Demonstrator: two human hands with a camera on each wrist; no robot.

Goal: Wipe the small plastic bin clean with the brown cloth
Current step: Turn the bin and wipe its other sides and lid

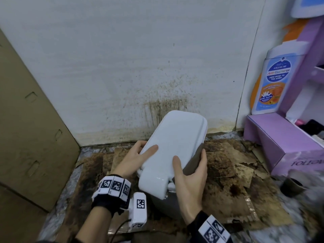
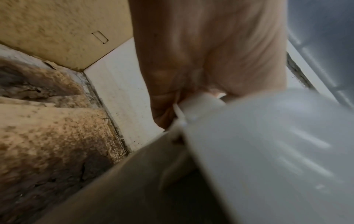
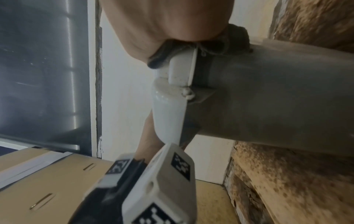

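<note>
Between the two hands, held tilted above stained cardboard [image 1: 228,165] on the floor, is the bin [image 1: 172,151], white lid up and grey body below. The left hand [image 1: 135,158] grasps its left edge, thumb on the lid. The right hand [image 1: 191,176] grasps the right side with the cloth [image 1: 193,162] pinned under its fingers against the bin. The bin looks light, stiff and smooth, probably slippery, so holding it by the lid's rim should be surest; the cloth is soft and will fold round corners. The right wrist view shows grime at the lid's hinge [image 3: 188,94], which the head view hides; the left wrist view is too blurred to add much.
</note>
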